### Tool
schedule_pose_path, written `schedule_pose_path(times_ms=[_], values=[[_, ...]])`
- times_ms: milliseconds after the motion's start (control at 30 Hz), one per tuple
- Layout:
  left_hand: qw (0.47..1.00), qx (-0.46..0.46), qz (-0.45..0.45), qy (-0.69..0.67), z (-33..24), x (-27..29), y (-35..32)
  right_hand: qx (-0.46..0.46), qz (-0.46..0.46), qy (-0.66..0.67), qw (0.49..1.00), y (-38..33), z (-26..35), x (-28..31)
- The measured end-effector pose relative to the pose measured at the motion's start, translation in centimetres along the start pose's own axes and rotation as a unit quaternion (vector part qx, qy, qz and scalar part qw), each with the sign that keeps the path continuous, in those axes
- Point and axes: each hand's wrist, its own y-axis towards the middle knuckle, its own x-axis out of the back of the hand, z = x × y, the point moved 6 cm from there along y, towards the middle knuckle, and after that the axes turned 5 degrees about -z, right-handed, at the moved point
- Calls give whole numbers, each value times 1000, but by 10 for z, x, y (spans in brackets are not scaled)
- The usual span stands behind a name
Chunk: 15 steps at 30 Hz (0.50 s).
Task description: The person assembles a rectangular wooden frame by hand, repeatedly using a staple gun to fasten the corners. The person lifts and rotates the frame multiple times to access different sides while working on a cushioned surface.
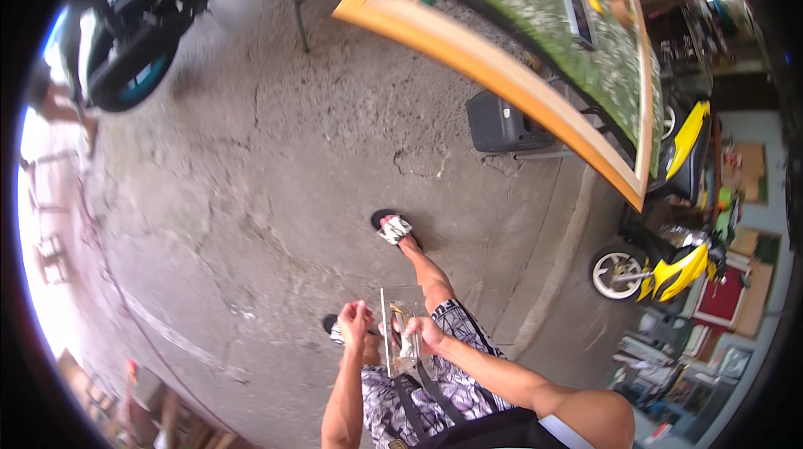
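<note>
A clear rigid case (386,328) is standing over the person's lap, just in front of the patterned shorts (473,340). Its left wall is facing the left hand (357,319), and a small white piece (407,348) is showing by the right fingers, though I cannot tell if it is inside. The right hand (428,333) is holding the case from the right, its fingers bending around that side. The left hand is hovering just beside the left wall, its fingers curling with tips close together; whether they are pinching something, I cannot tell.

In my judgement, handling it well is needing a steady right grip, light pressure on the thin walls, and left fingertips approaching squarely. Farther out, concrete floor (276,189) is spreading, a wood-framed panel (502,82) is hanging over the far right, and a yellow scooter (682,273) is standing at right.
</note>
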Motion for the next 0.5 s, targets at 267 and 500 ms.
schedule_pose_path(times_ms=[267, 500], values=[[997, 15, -45, 67, -201, 1, -107, 11, 208, 11, 978, -119, 73, -148], [989, -137, 25, -52, -335, -78, -126, 146, 274, -61, 949, -196, 190, -198]])
